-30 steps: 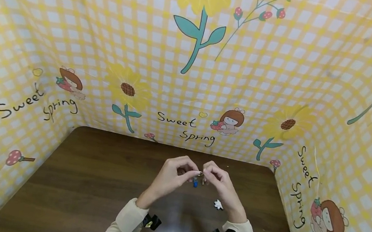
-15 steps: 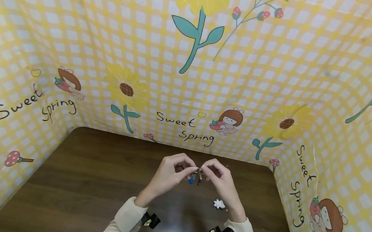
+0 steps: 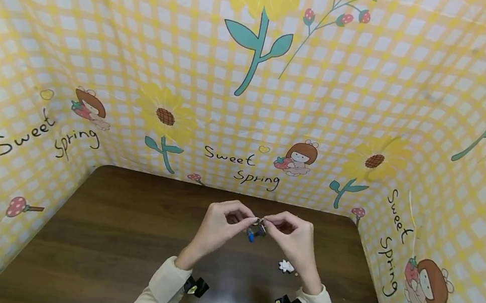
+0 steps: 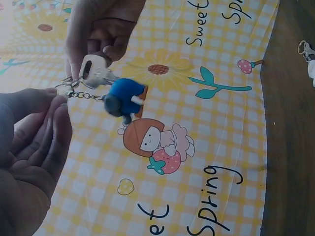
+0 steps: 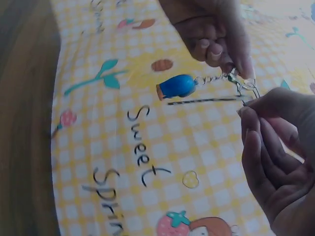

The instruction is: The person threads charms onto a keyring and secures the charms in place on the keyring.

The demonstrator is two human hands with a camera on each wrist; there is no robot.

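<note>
My left hand [image 3: 225, 222] and right hand [image 3: 294, 233] meet above the table, thumb and fingertips pinching a small metal key ring [image 5: 249, 87] from either side. A silver key [image 4: 94, 73] hangs on it near the right fingertips; edge-on, it shows as a thin dark strip in the right wrist view. On a short chain [image 4: 87, 96] by the left fingertips dangles a blue figure charm [image 4: 125, 98] with a grey head and an orange-brown base. Fingertips partly cover the ring, so whether it is spread apart cannot be told.
A white charm [image 3: 286, 266] with a metal clasp lies on the dark wooden table [image 3: 122, 248], near the right wrist. Yellow checked cloth [image 3: 246, 121] walls the table at the back and both sides. Black wrist cameras [image 3: 196, 287] sit at both cuffs.
The hands rose slightly and the right one has since turned, its knuckles shifting right. The key and blue charm swing below the ring. The white charm stays put.
</note>
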